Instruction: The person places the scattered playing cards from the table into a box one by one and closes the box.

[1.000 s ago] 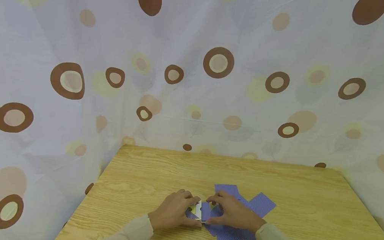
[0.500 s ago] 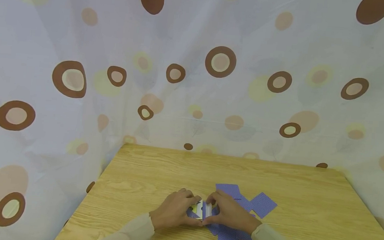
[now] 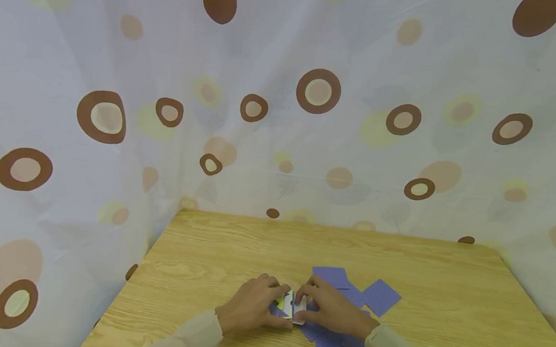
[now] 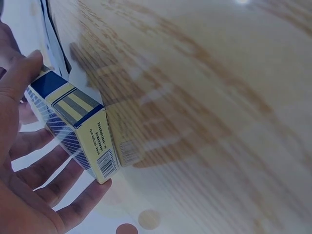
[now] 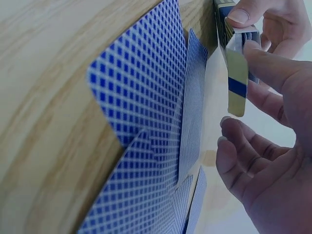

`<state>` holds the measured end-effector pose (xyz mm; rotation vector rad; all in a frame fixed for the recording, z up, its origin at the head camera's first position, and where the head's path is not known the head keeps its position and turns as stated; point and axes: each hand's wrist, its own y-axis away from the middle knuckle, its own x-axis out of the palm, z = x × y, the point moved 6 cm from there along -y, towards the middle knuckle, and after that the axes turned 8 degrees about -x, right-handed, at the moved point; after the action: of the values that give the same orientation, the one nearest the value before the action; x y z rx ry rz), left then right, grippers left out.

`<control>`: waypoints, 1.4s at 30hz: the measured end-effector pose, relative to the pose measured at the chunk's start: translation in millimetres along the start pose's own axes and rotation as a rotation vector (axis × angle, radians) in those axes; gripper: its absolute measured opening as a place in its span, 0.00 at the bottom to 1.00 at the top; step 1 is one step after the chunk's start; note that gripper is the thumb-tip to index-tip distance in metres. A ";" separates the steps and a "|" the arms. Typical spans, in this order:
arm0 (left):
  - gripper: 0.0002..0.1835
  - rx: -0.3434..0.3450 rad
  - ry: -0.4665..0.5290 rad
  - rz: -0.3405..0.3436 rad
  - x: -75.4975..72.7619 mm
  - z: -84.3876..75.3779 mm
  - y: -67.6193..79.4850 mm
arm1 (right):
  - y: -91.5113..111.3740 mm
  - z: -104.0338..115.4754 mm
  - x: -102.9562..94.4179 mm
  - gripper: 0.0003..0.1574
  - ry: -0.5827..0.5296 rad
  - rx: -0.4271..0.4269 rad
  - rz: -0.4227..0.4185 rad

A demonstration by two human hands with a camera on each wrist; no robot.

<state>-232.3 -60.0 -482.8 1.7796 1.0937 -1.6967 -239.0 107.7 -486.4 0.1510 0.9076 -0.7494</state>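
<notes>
A small playing-card box (image 3: 288,303), yellow and blue with a barcode, lies between the two hands. My left hand (image 3: 251,304) grips this box along its sides; in the left wrist view the thumb and fingertips of the left hand (image 4: 36,161) are on opposite edges. My right hand (image 3: 331,307) is at the box's right end, thumb and forefinger close on the raised end flap (image 5: 237,85). In the right wrist view the right thumb touches the opened end, where stacked edges show inside. Other fingers of the right hand (image 5: 278,126) curl loosely, apart from the box.
Blue-patterned playing cards (image 3: 382,298) lie face down, overlapping, under and around the right hand on the wooden table (image 3: 232,241). A spotted cloth (image 3: 358,164) hangs behind and beside the table.
The blue flap at the box's right end has turned outward, showing its pale inner side. The right thumb and fingers have shifted onto it. The left hand stays in place.
</notes>
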 end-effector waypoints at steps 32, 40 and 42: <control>0.44 -0.036 0.019 0.023 -1.5 -1.0 3.4 | 106.6 -34.9 -54.6 0.29 -0.003 0.117 -0.111; 0.43 -0.030 0.009 0.019 -2.3 -1.8 3.9 | 132.6 -35.5 -61.4 0.34 0.004 0.132 -0.093; 0.43 -0.035 0.010 0.025 -2.5 -1.6 4.0 | 139.7 -36.3 -62.6 0.35 0.009 0.130 -0.085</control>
<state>-228.0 -61.7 -480.9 1.7745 1.0948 -1.6458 -196.8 259.3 -487.2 0.2311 0.8779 -0.8882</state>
